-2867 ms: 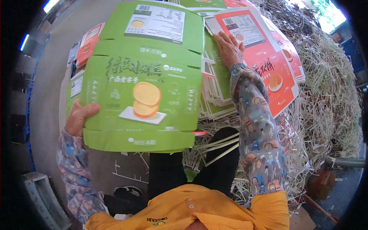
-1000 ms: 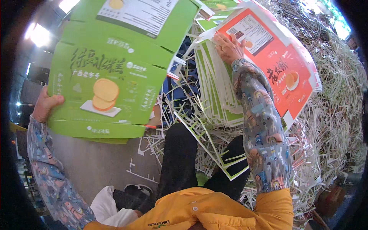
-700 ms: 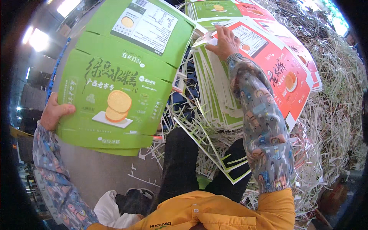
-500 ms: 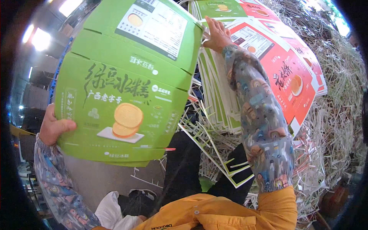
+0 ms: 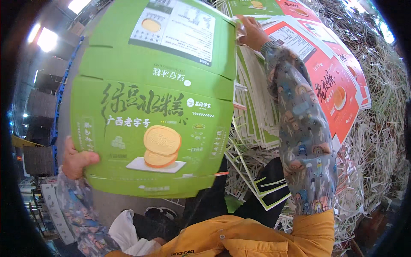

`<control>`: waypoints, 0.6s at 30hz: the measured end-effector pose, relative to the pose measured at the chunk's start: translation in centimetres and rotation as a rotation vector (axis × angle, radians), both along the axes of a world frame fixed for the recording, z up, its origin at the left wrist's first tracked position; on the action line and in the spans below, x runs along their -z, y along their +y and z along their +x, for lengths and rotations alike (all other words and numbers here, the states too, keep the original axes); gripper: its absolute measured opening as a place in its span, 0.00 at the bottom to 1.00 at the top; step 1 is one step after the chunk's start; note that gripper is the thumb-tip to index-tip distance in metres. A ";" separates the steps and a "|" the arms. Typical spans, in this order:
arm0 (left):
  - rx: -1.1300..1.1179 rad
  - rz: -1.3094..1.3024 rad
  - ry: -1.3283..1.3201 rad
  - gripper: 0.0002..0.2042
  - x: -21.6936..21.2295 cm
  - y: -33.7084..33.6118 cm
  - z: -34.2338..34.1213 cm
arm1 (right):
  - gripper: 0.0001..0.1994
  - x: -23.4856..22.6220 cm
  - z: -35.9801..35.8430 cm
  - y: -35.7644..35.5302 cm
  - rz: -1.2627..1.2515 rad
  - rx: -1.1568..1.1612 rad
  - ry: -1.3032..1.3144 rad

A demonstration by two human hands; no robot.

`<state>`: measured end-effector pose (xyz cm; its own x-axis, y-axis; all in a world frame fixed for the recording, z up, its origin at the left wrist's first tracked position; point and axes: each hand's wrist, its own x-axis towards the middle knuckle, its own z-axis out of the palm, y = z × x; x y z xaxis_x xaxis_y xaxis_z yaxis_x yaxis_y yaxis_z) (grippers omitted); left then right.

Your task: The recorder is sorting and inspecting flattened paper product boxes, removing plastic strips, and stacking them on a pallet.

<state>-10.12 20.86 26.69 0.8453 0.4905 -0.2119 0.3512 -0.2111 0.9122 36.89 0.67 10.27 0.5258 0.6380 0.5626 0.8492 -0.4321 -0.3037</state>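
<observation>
there is 1 view only, so nothing is shared with a 2nd one. the camera sits on the person's head and looks steeply down and forward over the chest and lap. it is a wide fisheye: straight edges bow toward the dark round rim. both forearms enter from the lower edge. the view is close; the green flat carton (image 5: 154,98) held up before it fills most of the left and middle, with the left hand (image 5: 77,160) low at left and the right hand (image 5: 252,34) near the top. the stack of printed cartons (image 5: 325,77) lies farther off at right.
</observation>
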 end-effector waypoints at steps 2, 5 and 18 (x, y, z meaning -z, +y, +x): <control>0.060 -0.066 -0.034 0.25 2.8 0.2 0.4 | 0.29 -1.2 -0.8 -2.5 0.131 0.014 -0.044; -0.117 -0.321 -0.299 0.27 7.4 -1.0 -0.3 | 0.19 -3.7 -7.3 -7.3 0.353 0.039 0.185; -0.131 -0.868 -0.353 0.20 20.3 -6.2 -1.7 | 0.36 0.8 -28.9 -17.9 0.923 -0.381 2.006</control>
